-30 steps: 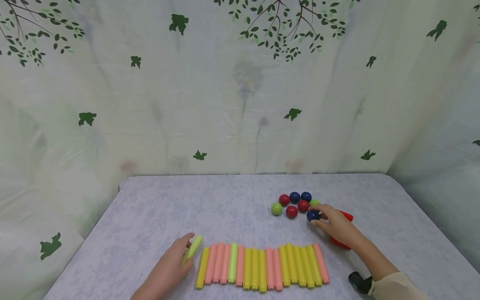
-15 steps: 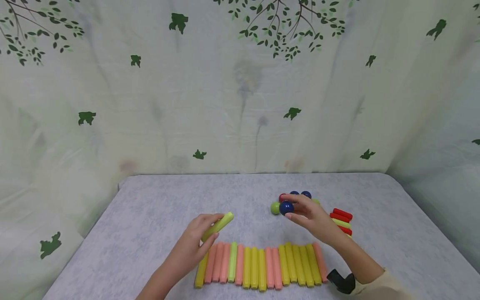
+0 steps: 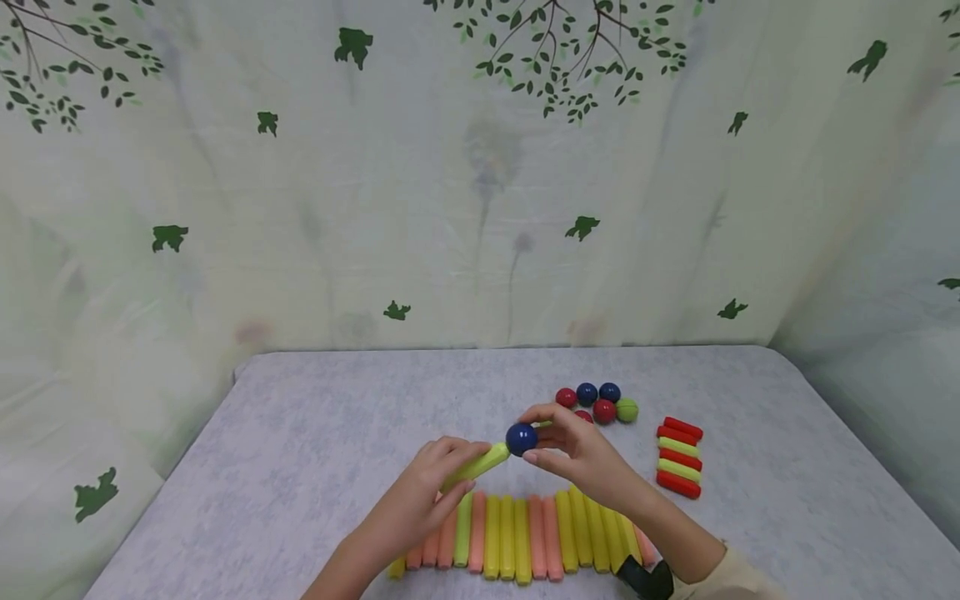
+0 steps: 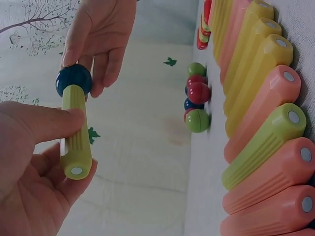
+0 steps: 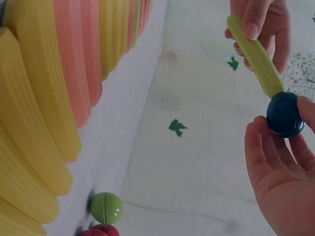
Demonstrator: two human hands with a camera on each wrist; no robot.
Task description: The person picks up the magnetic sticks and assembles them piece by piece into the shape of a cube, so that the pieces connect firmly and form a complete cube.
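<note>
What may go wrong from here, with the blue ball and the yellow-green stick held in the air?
The glossy blue ball is held by the fingertips of the right hand, so it might slip and roll away. If the left hand loosens, the yellow-green stick may drop and disturb the row of sticks nearby.

Nearest me on the table [image 3: 315,400]: a row of yellow, pink and light-green sticks [image 3: 507,537]. Toward the far edge, right of middle, I note clustered red, blue and green balls [image 3: 604,411]; nearer the right edge, six short red and yellow-green sticks [image 3: 678,459]. Behind: pale cloth [image 3: 420,208] printed with leafy branches and green motifs.
</note>
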